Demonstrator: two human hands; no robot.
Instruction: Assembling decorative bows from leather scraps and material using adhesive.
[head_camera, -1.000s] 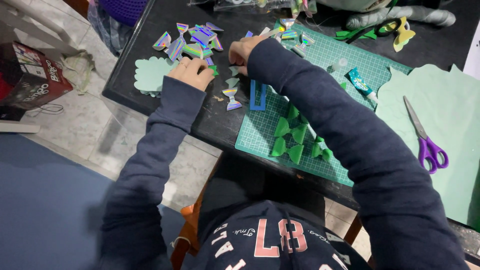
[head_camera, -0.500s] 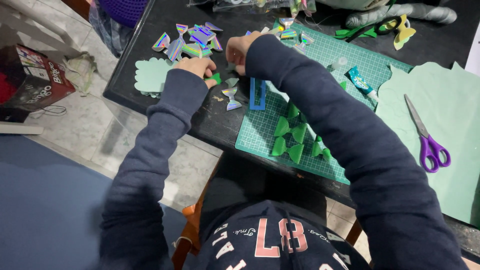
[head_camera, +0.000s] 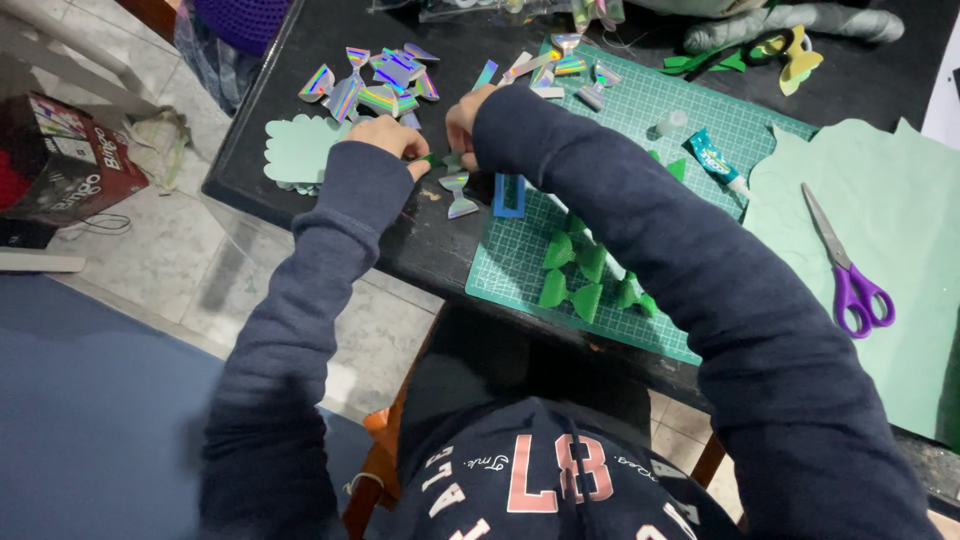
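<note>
Hands: I see both of mine meeting at the near-left part of the black table (head_camera: 300, 70), sleeves dark blue.
Left hand: left hand (head_camera: 388, 135) is curled, fingertips pinched on a small green paper piece (head_camera: 432, 160) at its right edge.
Right hand: right hand (head_camera: 463, 122) comes in from the other side, fingers bent down at the same green piece; I cannot tell whether it truly grips it or only touches it.
Green piece: it sits between my two hands, just above the table, left of the cutting mat (head_camera: 640, 130).
Just below the hands: one shiny holographic bow shape (head_camera: 460, 195) lies on the table, with a blue rectangular frame (head_camera: 508, 196) beside it on the mat's left edge.
Behind the hands: a scatter of holographic bows (head_camera: 372, 85) lies on the table top.
Left of my left hand: a pale green scalloped card (head_camera: 300, 150) lies flat at the table edge.
Mat: folded green paper bows (head_camera: 575, 275) are grouped near its front edge; a small glue tube (head_camera: 712, 160) lies further back.
Far right: purple-handled scissors (head_camera: 845, 265) rest on a large pale green sheet (head_camera: 900, 200), well apart from both hands.
</note>
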